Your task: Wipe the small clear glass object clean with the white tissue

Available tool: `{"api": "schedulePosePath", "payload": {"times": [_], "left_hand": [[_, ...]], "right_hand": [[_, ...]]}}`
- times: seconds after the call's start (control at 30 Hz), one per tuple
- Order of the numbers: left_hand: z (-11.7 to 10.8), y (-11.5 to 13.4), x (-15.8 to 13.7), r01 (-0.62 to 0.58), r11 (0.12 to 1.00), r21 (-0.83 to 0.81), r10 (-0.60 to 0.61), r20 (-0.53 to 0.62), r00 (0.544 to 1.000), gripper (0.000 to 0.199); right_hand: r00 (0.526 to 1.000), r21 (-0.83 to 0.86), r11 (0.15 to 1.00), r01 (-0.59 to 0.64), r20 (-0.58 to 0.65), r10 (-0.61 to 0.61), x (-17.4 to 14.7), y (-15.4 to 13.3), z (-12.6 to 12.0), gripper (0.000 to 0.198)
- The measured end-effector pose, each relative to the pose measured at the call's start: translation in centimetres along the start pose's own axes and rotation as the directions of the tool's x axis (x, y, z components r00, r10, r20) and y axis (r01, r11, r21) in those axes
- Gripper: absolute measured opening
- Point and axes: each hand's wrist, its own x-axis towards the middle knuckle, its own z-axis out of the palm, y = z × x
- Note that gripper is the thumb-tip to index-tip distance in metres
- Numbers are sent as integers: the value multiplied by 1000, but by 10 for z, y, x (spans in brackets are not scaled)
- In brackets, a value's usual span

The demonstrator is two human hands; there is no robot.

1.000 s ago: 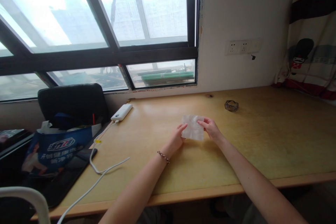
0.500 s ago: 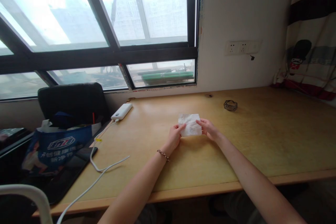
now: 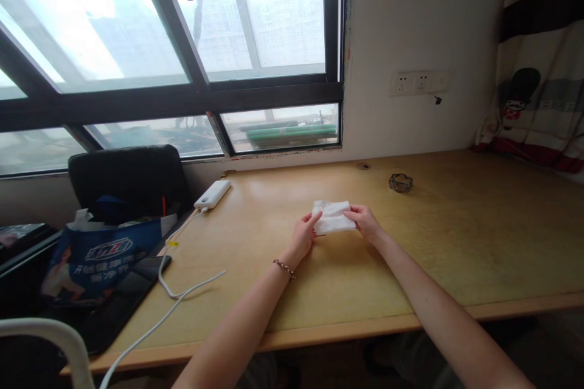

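One white tissue (image 3: 334, 222), folded lines visible on its upper face, held in two hands just above a wooden table (image 3: 347, 298), roughly midway between the front and back edges. The left hand (image 3: 303, 237) pinches its left side, the thumb on the upper face; the right hand (image 3: 366, 224) pinches its right side in the same way. One beaded bracelet (image 3: 285, 269) encircles the left wrist. Toward the table's back edge, right of the tissue, lies one dark openwork ring (image 3: 401, 183); one small round fitting (image 3: 364, 166) sits just by that edge. One white power bank (image 3: 213, 194) lies near the back left corner, joined to white cable (image 3: 162, 276) running down the left edge; whether one or two cables are present cannot be told. Beyond that edge: one blue bag (image 3: 109, 258) and one black chair (image 3: 128, 171).
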Motion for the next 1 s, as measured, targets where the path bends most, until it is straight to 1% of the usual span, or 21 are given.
{"api": "schedulePosePath", "payload": {"times": [0.1, 0.2, 0.33, 0.5, 0.6, 0.67, 0.8, 0.83, 0.93, 1.0], "left_hand": [[-2, -3, 2, -20, 1000, 18, 20, -6, 1000, 37], [-4, -4, 5, -30, 999, -26, 29, -12, 999, 34], [-3, -1, 6, -29, 997, -76, 31, 16, 999, 28], [-2, 4, 2, -49, 988, -143, 60, 68, 996, 22], [-3, 8, 0, -37, 988, -153, 51, 87, 995, 17], [-4, 10, -2, -35, 988, -151, 50, 100, 994, 14], [-5, 13, -3, -26, 990, -139, 46, 137, 990, 14], [-5, 13, -3, -24, 990, -137, 44, 145, 988, 14], [-3, 16, -4, -20, 991, -132, 40, 153, 987, 16], [-2, 17, -5, -24, 992, -121, 41, 144, 989, 19]], "right_hand": [[1000, 1, 1000, -12, 24, 12, 0, 1, 2, 22], [999, 21, 999, -25, 29, 24, 0, 0, 4, 22], [999, 40, 998, -41, 25, 40, -1, -4, 5, 20], [997, 45, 996, -78, -16, 79, -3, -7, 3, 13], [997, 61, 995, -77, -16, 78, -3, -8, 3, 9], [997, 75, 995, -72, 0, 72, -4, -9, 3, 11], [995, 107, 990, -87, 59, 81, -7, -12, 4, 24], [994, 110, 990, -92, 74, 84, -7, -12, 4, 25], [993, 102, 991, -86, 91, 77, -7, -13, 3, 13], [995, 95, 994, -58, 83, 51, -7, -13, 2, 5]]}}
